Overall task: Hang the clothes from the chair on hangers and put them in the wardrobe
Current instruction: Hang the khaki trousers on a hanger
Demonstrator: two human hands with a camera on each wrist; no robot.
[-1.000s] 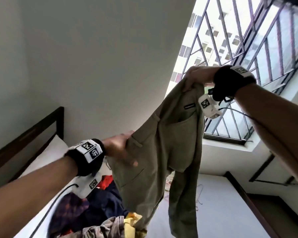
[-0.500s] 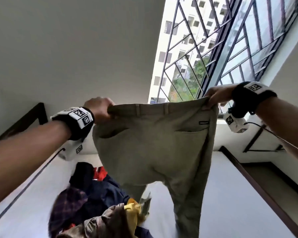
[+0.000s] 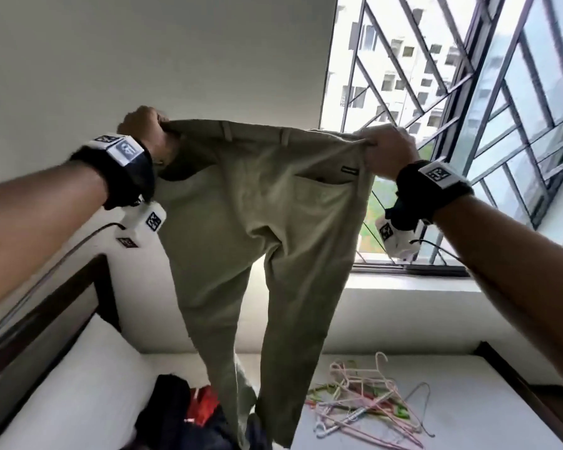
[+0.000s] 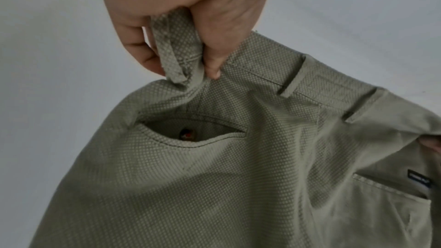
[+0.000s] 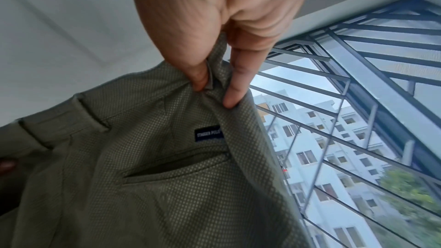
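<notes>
Clearance around the 2 grips. The left hand (image 3: 145, 125) and right hand (image 3: 385, 147) pinch opposite ends of the waistband of the olive trousers (image 3: 257, 222), whose taut cloth fills the span between the grips and hangs below them. Outward of the left grip: open air up to the bare wall (image 3: 176, 53). Just beyond the right grip: the barred window (image 3: 468, 108). Below, past the trouser legs: a clothes pile (image 3: 189, 414) and loose hangers (image 3: 364, 397) on the white bed (image 3: 468, 401).
</notes>
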